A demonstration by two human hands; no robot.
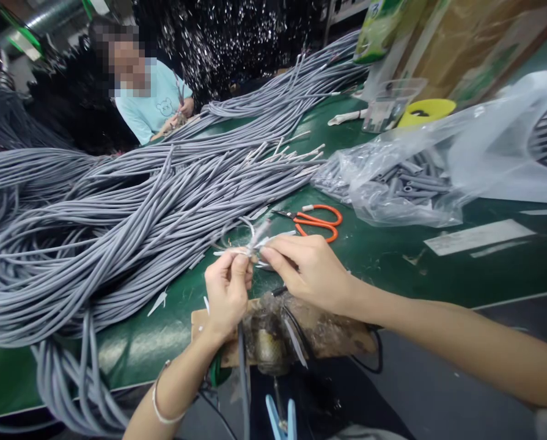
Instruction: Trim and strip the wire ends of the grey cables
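Observation:
My left hand [230, 287] is closed in a pinch on the end of a grey cable [242, 373] that hangs down below it. Close against it on the right, my right hand [303, 266] pinches the pale, frayed strands [255, 244] at the cable's end. The fingertips hide exactly where the strands are held. Just beyond my right hand lie orange-handled scissors [316, 223] on the green table [369, 260]. A small wooden board [332, 330] with a plastic-wrapped metal device [271, 348] stands below my hands.
Long bundles of grey cables [131, 226] cover the left and back. At right lie a clear bag of grey tubes [406, 183], a yellow tub [426, 112] and paper strips [479, 237]. Another person [151, 104] sits across the table. Blue plastic handles [281, 418] show at the bottom.

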